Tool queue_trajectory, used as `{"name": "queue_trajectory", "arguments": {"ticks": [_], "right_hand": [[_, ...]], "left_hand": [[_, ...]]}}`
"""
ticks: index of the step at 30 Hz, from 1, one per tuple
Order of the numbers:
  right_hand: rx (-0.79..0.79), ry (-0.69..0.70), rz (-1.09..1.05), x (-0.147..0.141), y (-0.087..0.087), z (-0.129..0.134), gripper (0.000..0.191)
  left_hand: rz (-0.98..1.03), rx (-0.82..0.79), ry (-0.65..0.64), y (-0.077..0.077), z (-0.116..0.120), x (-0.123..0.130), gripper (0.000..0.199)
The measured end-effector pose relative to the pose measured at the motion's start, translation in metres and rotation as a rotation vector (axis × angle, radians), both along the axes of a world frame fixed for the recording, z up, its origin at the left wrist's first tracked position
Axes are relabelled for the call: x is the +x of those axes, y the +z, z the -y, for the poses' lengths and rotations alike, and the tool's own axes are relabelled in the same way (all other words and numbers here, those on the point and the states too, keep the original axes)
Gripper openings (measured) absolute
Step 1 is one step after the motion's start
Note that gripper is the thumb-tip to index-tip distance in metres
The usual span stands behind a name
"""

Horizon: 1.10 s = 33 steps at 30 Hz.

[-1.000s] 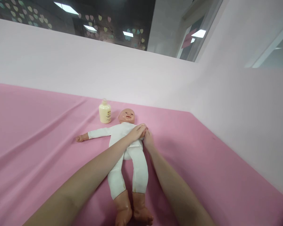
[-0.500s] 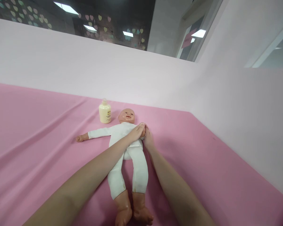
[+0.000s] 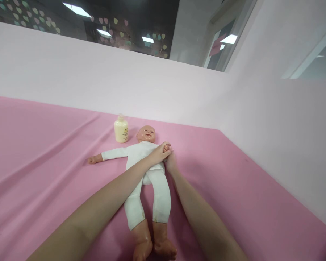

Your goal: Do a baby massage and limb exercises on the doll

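A baby doll (image 3: 136,156) with a white cloth body and brown plastic hands and feet lies on its back, head away from me. The doll's hand (image 3: 166,148) on the right side is raised between my two hands, partly covered by fingers. My left hand (image 3: 158,153) reaches across the doll's chest and is closed around that small hand, thumb stretched to the right. From the right, my right hand (image 3: 171,161) wraps the same doll hand and its wrist; most of its fingers are hidden. The doll's other arm lies stretched out to the left.
A pale yellow pump bottle (image 3: 121,130) stands left of the doll's head. Everything rests on a pink sheet (image 3: 57,145) with long creases on the left. A white wall (image 3: 97,76) borders it at the back and right, with a dark window (image 3: 141,21) above.
My left thumb has moved to the right across the doll's hand, and the doll's fingers now show between my hands. My forearms, the doll's body and the bottle have hardly moved.
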State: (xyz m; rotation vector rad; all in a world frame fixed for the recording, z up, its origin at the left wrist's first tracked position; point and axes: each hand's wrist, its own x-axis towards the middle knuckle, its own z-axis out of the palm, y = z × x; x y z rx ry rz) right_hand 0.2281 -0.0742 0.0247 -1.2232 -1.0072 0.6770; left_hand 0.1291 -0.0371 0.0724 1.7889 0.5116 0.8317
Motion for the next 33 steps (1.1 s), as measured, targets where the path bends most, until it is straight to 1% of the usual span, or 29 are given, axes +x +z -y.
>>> {"name": "queue_trajectory", "arguments": {"ticks": [3,5,10,20,23,27,29,33], "right_hand": [[0.024,0.037,-0.086,-0.001,0.002,0.003,0.041],[0.027,0.05,-0.109,-0.001,0.005,0.006,0.041],[-0.006,0.015,-0.104,-0.002,0.011,0.01,0.043],[-0.008,0.005,-0.148,-0.005,0.013,0.009,0.042],[0.006,0.018,-0.166,-0.004,0.014,0.009,0.044],[-0.006,0.007,-0.12,-0.003,0.017,0.013,0.036],[-0.015,-0.008,-0.092,-0.003,0.019,0.015,0.036],[-0.022,-0.007,-0.031,-0.002,0.021,0.016,0.03]], "left_hand": [[0.001,-0.04,-0.015,-0.002,-0.002,0.0,0.052],[0.003,-0.064,-0.017,-0.003,-0.003,0.001,0.055],[0.005,-0.048,0.01,-0.005,-0.005,0.003,0.056],[0.005,-0.1,-0.023,0.002,-0.001,-0.001,0.054],[0.016,-0.079,-0.025,0.004,0.001,-0.002,0.052],[0.027,-0.044,-0.013,0.005,0.001,-0.002,0.05],[0.034,-0.038,0.0,0.004,0.001,-0.002,0.049],[0.041,-0.064,-0.015,0.0,-0.002,0.0,0.05]]}}
